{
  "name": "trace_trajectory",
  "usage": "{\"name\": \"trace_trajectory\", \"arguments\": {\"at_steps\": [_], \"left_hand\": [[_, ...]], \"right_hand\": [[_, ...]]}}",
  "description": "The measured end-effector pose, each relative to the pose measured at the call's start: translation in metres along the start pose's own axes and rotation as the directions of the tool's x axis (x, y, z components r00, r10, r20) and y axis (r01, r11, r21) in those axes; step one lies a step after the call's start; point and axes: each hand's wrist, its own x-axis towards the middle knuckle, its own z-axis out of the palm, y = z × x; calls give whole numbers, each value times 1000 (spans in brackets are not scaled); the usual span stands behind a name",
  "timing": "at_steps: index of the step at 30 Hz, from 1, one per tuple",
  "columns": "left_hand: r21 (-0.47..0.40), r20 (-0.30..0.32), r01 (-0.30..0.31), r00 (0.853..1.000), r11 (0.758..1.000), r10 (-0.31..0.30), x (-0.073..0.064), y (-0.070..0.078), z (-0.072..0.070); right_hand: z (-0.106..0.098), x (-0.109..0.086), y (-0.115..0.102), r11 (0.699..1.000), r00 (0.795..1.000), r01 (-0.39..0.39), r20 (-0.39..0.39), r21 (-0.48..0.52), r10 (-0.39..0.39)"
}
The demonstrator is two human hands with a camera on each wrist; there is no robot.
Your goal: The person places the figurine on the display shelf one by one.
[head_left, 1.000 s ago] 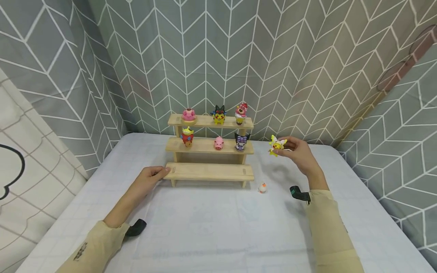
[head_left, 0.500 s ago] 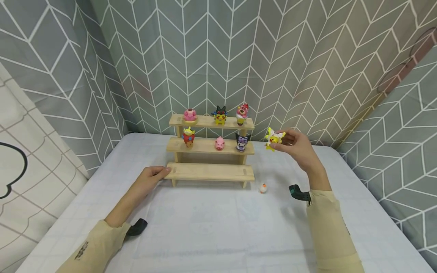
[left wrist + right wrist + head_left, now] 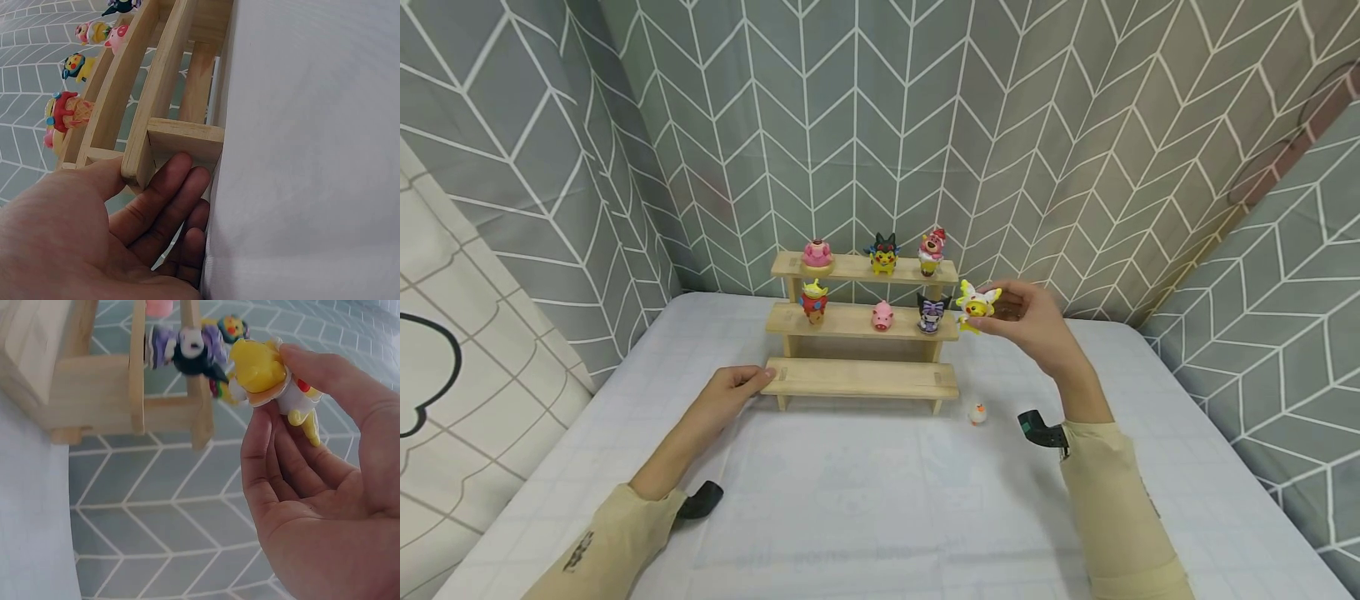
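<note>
My left hand (image 3: 724, 398) grips the left end of the bottom step of a three-tier wooden display stand (image 3: 861, 377). In the left wrist view, the thumb lies on the step's end and the fingers (image 3: 178, 187) reach beneath it. Between the thumb and fingers of my right hand (image 3: 1037, 329) is a yellow-and-white toy figurine (image 3: 979, 305) with pointed ears, held upright off the table. It hangs just right of the middle step, beside a black-and-purple figurine (image 3: 931, 313). The right wrist view shows the held figurine's yellow underside (image 3: 257, 367).
A pink pig (image 3: 882, 316) and a red-clad green figurine (image 3: 814, 302) share the middle step. On top stand a pink figurine (image 3: 817, 256), a black-eared yellow one (image 3: 883, 256) and a pink bear (image 3: 932, 251). A small white figurine (image 3: 977, 414) rests on the table.
My right hand has carried the yellow-and-white figurine leftward, and slightly up at first, to beside the middle step. The left hand stays on the bottom step.
</note>
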Motion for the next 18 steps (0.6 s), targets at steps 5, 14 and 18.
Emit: {"name": "trace_trajectory", "arguments": {"at_steps": [5, 14, 18], "left_hand": [[6, -2, 0, 1000, 1000, 0, 0, 0, 0], [16, 2, 9, 1000, 1000, -9, 2, 0, 1], [20, -1, 17, 1000, 1000, -17, 4, -1, 1]], "right_hand": [[12, 0, -9, 1000, 1000, 11, 22, 9, -11], [37, 2, -16, 998, 999, 8, 44, 55, -11], [51, 3, -21, 998, 998, 25, 61, 54, -29]]}}
